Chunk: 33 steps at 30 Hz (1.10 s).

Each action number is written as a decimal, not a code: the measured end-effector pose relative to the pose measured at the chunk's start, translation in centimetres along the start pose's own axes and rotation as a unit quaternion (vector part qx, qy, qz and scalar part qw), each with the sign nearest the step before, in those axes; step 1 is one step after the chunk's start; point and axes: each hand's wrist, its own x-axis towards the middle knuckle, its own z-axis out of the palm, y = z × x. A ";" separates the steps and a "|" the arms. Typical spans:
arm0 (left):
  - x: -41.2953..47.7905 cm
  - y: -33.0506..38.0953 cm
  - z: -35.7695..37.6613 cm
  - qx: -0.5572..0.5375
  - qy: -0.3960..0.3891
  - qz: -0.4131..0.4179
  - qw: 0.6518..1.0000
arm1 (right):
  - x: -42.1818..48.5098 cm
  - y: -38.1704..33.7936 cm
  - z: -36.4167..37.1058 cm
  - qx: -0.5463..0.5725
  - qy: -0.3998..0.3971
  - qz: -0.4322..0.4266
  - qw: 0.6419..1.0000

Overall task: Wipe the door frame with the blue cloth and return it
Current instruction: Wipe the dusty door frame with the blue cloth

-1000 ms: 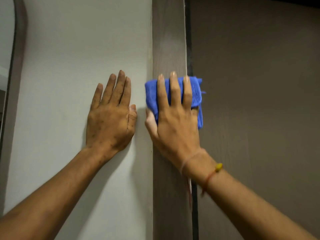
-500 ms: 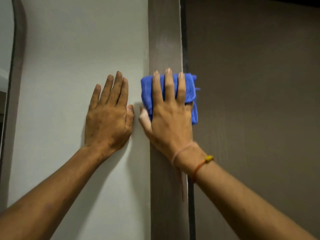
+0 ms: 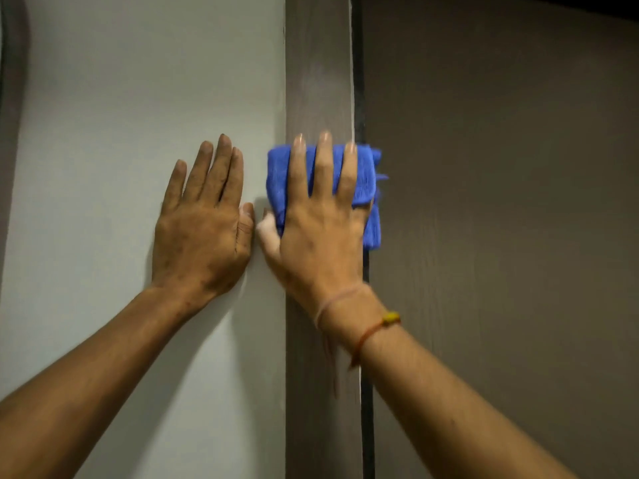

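cloth: blue cloth (image 3: pixel 363 181) pinned flat under right hand (image 3: pixel 318 229), fingers spread, not clenched
frame: door frame (image 3: pixel 318 63) runs vertical, so stroke up/down
left hand (image 3: pixel 204 233): open on wall (image 3: pixel 138 98)

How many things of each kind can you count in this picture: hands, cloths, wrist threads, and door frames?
Hands: 2 (left hand, right hand)
Cloths: 1 (blue cloth)
Wrist threads: 2 (pale thread, red thread)
Door frames: 1 (frame)
Total: 6

Right hand (image 3: pixel 320 236) flat on blue cloth (image 3: pixel 363 184)
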 end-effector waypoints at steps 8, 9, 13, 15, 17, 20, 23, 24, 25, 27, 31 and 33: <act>0.0 -0.1 -0.1 -0.002 -0.007 0.000 1.000 | 1.6 0.2 -0.4 -0.013 -0.029 -0.027 0.999; 0.0 -0.1 -0.1 -0.001 -0.007 0.002 1.000 | 2.9 0.1 -0.5 -0.014 -0.028 -0.020 0.999; 0.1 -0.2 -0.1 0.006 -0.008 0.004 1.000 | 4.5 -0.3 -0.6 -0.031 -0.022 -0.007 0.999; 0.1 -0.2 0.1 0.011 -0.011 0.007 1.000 | 3.1 -0.2 -0.4 -0.033 -0.018 -0.003 0.999; 0.0 -0.2 0.2 0.011 -0.013 0.003 1.000 | 1.1 -0.2 -0.2 -0.031 -0.017 -0.002 0.999; -0.1 -0.2 0.1 0.000 -0.015 0.000 1.000 | -2.4 -0.3 -0.1 -0.027 -0.035 -0.004 0.999; -0.7 0.1 -0.6 -0.044 -0.037 -0.017 0.998 | -6.8 -0.4 -0.4 -0.023 -0.074 0.002 0.997; -1.1 0.6 -1.1 -0.086 -0.044 -0.034 0.995 | -8.4 -0.5 -0.7 -0.024 -0.088 0.002 0.996; -1.9 1.5 -1.9 -0.141 -0.048 -0.057 0.987 | -10.1 -0.4 -1.3 -0.030 -0.106 -0.001 0.994; -4.7 3.7 -3.7 -0.251 -0.031 -0.109 0.961 | -13.4 0.2 -2.4 -0.012 -0.139 -0.017 0.990; -13.2 8.3 -7.5 -0.452 -0.093 -0.274 0.844 | -18.3 2.5 -5.5 0.230 -0.159 0.101 0.955; -16.7 11.8 -8.5 -0.575 -0.187 -0.392 0.693 | -20.8 3.6 -7.5 0.271 -0.144 0.169 0.937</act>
